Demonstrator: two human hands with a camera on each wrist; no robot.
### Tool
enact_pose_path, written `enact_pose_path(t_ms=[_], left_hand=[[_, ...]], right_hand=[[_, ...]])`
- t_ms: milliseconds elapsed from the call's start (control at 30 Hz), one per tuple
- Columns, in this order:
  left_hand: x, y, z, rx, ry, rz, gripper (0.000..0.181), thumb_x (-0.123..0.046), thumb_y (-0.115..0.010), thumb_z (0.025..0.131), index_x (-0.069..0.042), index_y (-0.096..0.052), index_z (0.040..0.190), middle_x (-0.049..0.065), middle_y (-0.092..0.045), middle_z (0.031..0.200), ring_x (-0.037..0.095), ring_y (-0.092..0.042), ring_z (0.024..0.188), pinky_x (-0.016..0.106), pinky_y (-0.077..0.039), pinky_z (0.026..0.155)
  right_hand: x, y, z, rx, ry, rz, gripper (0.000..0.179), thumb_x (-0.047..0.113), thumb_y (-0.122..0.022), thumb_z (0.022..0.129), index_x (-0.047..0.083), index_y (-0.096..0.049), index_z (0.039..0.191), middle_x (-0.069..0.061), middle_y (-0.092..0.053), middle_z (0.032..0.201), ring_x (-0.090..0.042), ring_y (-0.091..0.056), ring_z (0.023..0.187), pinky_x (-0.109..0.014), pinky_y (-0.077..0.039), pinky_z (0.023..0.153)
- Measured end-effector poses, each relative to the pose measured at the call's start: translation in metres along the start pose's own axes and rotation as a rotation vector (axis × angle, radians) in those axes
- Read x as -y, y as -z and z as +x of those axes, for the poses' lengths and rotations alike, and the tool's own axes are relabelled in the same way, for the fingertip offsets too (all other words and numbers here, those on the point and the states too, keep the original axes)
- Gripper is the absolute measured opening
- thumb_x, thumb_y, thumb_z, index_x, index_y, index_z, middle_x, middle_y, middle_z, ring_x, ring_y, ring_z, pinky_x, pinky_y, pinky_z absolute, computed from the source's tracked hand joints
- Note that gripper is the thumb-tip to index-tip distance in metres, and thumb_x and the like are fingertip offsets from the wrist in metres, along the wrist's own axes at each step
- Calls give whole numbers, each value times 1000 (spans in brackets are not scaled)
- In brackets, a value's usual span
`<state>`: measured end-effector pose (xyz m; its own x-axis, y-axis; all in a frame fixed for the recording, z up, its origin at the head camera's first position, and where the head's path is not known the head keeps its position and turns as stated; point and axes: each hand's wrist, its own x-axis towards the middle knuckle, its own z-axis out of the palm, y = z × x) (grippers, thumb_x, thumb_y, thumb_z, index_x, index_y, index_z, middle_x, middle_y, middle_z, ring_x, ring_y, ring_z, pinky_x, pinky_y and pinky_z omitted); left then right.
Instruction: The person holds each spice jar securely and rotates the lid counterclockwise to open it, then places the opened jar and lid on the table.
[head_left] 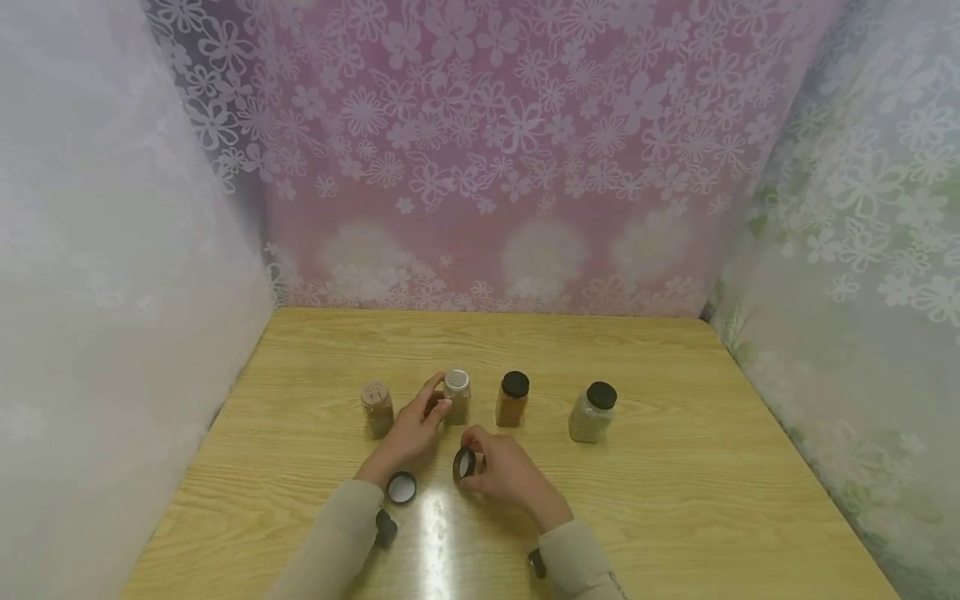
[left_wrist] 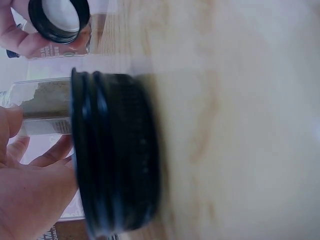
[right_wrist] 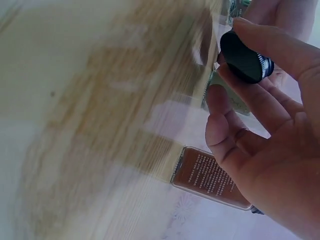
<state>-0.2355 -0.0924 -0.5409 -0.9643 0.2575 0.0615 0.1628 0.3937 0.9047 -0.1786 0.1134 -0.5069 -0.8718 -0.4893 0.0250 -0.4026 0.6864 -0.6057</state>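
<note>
My left hand [head_left: 411, 429] holds a lidless glass spice jar [head_left: 457, 410] of grey-brown powder between thumb and fingers. The jar stands upright on the table, a pale shaker insert in its mouth. Nearer the front, my right hand [head_left: 510, 477] pinches a black screw lid [right_wrist: 242, 57] between thumb and fingers, tilted up off the table, its pale inside showing in the head view. Another black lid [head_left: 402, 487] lies inside up on the table by my left wrist, and looms large in the left wrist view.
Left of my left hand stands another lidless spice jar [head_left: 377, 410] with a shaker top. To the right are a black-lidded jar of orange-brown spice [head_left: 512, 404] and a black-lidded jar of pale contents [head_left: 592, 418]. Flowered curtains [head_left: 487, 167] enclose the wooden table [head_left: 675, 500].
</note>
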Motion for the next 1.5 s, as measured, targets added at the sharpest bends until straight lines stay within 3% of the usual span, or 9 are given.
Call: enact_pose_path(t_ms=[200,467,1000,1167,1267,1400,1500], left_hand=[[0,0,1,-3,3,11,61,-34,-50,114,-23,-26,169,21,-57,152,38,-60,137,57,-47,116],[0,1,0,10,7,6,62,-36,-49,114,-20,-25,169,22,-55,153,40,-58,139,58,-47,115],[0,0,0,2,14,-4,62,-35,-50,113,-23,-26,169,20,-57,152,36,-61,136,55,-49,114],[-1,1,0,6,-10,2,61,-34,-51,113,-26,-26,169,20,-59,150,36,-61,136,56,-49,114],[-2,3,-1,9,-19,1,64,-33,-53,112,-34,-24,169,21,-57,152,38,-57,140,57,-46,117],[-6,6,-3,11,-22,-24,71,-33,-58,110,-39,-18,169,26,-49,158,45,-49,147,58,-41,121],[-10,8,-4,-25,-32,-37,77,-34,-63,108,-37,-17,170,28,-44,161,47,-45,149,58,-42,121]], right_hand=[[-2,0,-3,32,15,3,45,4,-85,84,5,-64,124,-9,-75,109,-21,-68,97,-36,-57,84],[-6,0,-3,41,-6,3,43,3,-85,80,7,-66,118,-6,-74,108,-17,-66,96,-34,-55,86],[-10,-1,-6,89,-22,4,50,-9,-78,75,6,-67,122,-8,-72,126,-19,-64,107,-40,-56,96],[-7,10,-7,86,-13,-25,57,-9,-73,76,4,-65,130,-10,-70,133,-23,-66,113,-41,-56,99],[-4,24,-6,57,-23,10,55,-7,-73,82,4,-63,135,-14,-74,118,-23,-67,89,-36,-57,79],[0,44,-5,-32,-49,55,45,1,-77,91,5,-65,134,-9,-69,88,-14,-55,66,-26,-46,58],[-1,54,-5,-121,-51,32,37,8,-79,93,7,-68,129,-4,-69,87,-10,-55,70,-23,-47,60]])
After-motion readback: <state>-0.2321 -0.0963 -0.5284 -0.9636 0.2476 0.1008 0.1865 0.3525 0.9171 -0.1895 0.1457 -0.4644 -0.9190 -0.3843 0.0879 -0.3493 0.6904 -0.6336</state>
